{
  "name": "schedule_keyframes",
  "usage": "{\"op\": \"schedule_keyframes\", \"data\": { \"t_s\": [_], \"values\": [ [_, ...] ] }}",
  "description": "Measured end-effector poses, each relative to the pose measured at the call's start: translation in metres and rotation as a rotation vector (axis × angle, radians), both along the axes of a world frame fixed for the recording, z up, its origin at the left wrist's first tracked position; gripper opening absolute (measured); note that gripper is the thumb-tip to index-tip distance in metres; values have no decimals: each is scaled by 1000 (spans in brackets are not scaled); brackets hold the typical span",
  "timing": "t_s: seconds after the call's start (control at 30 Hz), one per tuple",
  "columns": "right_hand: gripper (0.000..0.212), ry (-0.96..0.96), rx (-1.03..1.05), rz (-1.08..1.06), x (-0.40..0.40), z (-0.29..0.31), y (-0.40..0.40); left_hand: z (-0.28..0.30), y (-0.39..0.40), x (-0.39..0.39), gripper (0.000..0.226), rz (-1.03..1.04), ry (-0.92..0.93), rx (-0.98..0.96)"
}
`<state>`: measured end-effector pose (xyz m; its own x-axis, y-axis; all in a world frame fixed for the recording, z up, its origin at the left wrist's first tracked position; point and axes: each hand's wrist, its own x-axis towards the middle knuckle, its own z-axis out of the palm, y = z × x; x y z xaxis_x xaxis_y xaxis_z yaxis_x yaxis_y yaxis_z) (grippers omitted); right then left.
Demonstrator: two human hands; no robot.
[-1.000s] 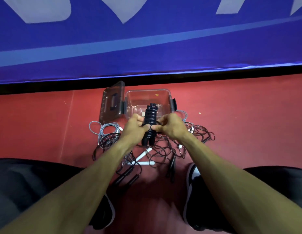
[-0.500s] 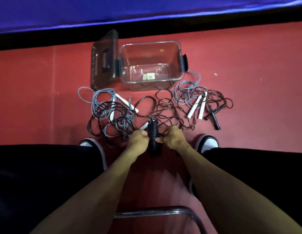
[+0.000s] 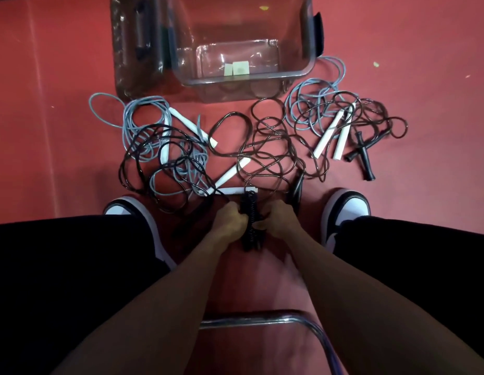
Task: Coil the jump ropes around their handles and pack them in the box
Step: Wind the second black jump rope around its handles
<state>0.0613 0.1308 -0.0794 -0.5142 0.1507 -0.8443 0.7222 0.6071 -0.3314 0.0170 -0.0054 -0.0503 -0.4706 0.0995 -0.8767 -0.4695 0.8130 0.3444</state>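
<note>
black cord, wound in tight turns round a pair of black handles, makes the coiled rope (image 3: 251, 220) that both hands grip at the middle of the head view. the left hand (image 3: 230, 219) curls its fingers round the bundle from one side and the right hand (image 3: 278, 220) curls round it from the other, so the bundle stands roughly upright between them, its top poking above the knuckles and its lower end hanging just below them.

beyond the grip, on the red floor (image 3: 425, 63), lies a tangle of loose ropes: a grey-blue rope (image 3: 143, 123) with white handles to the far left of the hands, a dark brown rope (image 3: 265, 147) straight ahead of them, and a second grey-blue rope (image 3: 314, 104) with two white handles (image 3: 335, 136) to the far right. a pair of black handles (image 3: 362, 155) lies crossed further right of those.

past the tangle stands the clear plastic box (image 3: 303, 73), open, with two pale stickers on its bottom and no rope inside. its lid (image 3: 132, 50) lies flat beside it on the left.

either side of the grip sit black-and-white shoes (image 3: 349, 209) and black trouser legs (image 3: 73, 266). below the forearms a chrome chair bar (image 3: 251, 320) crosses the view.
</note>
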Motion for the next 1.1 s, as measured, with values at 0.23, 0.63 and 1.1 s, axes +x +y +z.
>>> {"op": "schedule_keyframes", "data": {
  "t_s": [0.23, 0.63, 1.1],
  "values": [
    [29, -61, -18, -13, 3, -10, -1, -10, -2, 4, 46, 11, -35, 11],
    [45, -69, 15, 27, 6, -14, -7, -12, -1, 6, 39, -49, 11, -37],
    [24, 183, 190, -388, -15, 18, 34, 15, 35, -22, 28, -44, 193, 109]
  ]
}}
